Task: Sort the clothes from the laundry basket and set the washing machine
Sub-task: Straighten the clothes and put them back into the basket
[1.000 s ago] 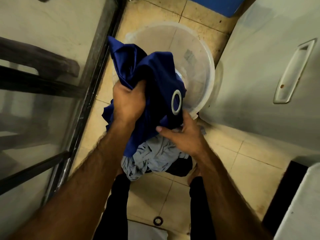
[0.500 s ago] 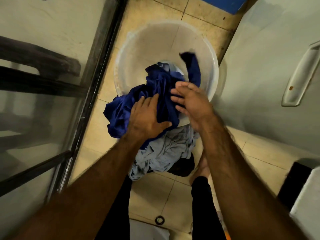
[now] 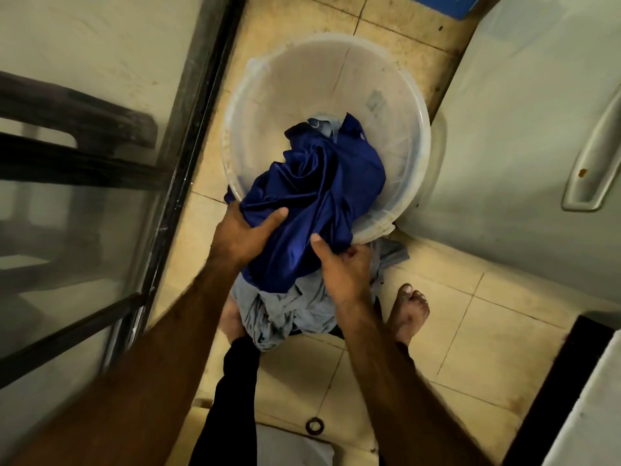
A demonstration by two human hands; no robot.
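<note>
Blue cloth [image 3: 319, 183] has sunk into tub [image 3: 336, 72], left hand [image 3: 242, 237], right hand [image 3: 342, 267] gripping.

The tub [image 3: 336, 68] stands on the floor [image 3: 470, 338], with the glass panel [image 3: 74, 237] to its left. The satin cloth [image 3: 312, 196] lies over its near rim, half inside, its near end on the crumpled garment [image 3: 285, 311].

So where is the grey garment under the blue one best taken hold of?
Probably its bunched lower folds, pinched from above on the person's side: that part of the grey garment lies bare and crumpled, while the blue garment and the right hand cover its upper part.
</note>
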